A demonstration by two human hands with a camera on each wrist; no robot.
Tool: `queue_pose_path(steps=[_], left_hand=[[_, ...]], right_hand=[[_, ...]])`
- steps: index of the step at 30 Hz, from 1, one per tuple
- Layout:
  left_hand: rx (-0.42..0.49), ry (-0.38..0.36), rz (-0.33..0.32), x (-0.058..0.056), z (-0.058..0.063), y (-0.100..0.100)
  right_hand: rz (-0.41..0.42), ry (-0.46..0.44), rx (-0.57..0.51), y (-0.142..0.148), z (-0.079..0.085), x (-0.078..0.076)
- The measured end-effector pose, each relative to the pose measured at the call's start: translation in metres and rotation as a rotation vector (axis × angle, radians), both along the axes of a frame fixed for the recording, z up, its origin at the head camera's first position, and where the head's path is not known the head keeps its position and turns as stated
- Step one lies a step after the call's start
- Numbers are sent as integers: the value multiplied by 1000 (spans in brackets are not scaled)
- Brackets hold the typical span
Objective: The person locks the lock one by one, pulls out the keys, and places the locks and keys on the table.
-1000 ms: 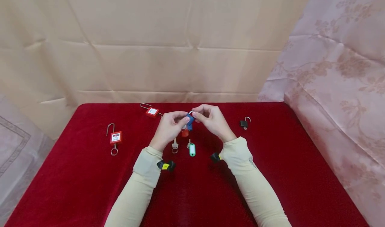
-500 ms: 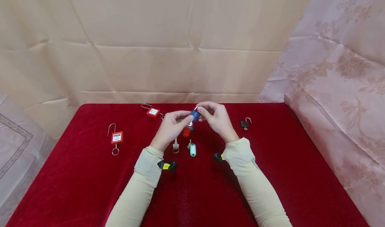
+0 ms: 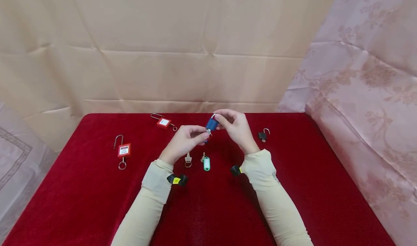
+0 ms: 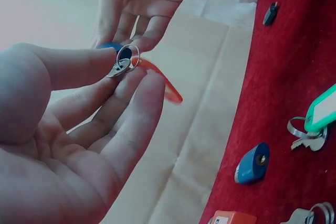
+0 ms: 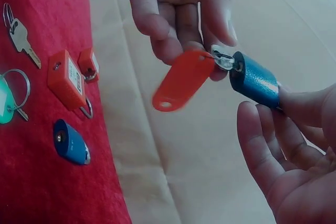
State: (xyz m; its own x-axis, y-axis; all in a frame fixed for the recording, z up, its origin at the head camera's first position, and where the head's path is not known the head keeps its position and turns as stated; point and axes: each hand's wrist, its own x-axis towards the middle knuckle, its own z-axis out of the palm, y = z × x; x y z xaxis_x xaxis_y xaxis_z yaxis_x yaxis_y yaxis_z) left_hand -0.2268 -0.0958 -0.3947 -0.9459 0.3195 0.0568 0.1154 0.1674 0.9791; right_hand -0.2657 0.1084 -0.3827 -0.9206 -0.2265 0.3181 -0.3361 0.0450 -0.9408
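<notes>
My right hand (image 3: 236, 128) holds a blue padlock (image 5: 257, 82) above the red table, its fingers near the shackle end. With thumb and fingertips my left hand (image 3: 185, 141) pinches a silver key (image 5: 223, 59) at the padlock's keyhole end. From the key's ring (image 4: 129, 56) hangs an orange plastic tag (image 5: 181, 82). The key's blade is hidden, with its head close against the lock body. A second blue padlock (image 4: 252, 163) lies on the cloth below the hands.
Two red padlocks with open shackles, one at left (image 3: 124, 150) and one farther back (image 3: 164, 122), lie on the cloth. A loose key (image 3: 188, 159) and a green-tagged key (image 3: 206, 162) lie in front of the hands. At right lies a small black padlock (image 3: 262, 135).
The blue padlock has shifted up and right with the right hand. My left fingers have slid from the padlock's body down to the key at its lower end.
</notes>
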Motion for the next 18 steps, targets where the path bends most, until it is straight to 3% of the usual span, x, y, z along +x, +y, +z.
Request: queue_pose_path(steps=[6, 18], left_hand=[[-20, 30, 7, 1, -3, 8], [78, 83, 96, -1, -2, 11]], right_hand=[[-10, 10, 26, 1, -1, -1], [62, 7, -65, 6, -1, -1]])
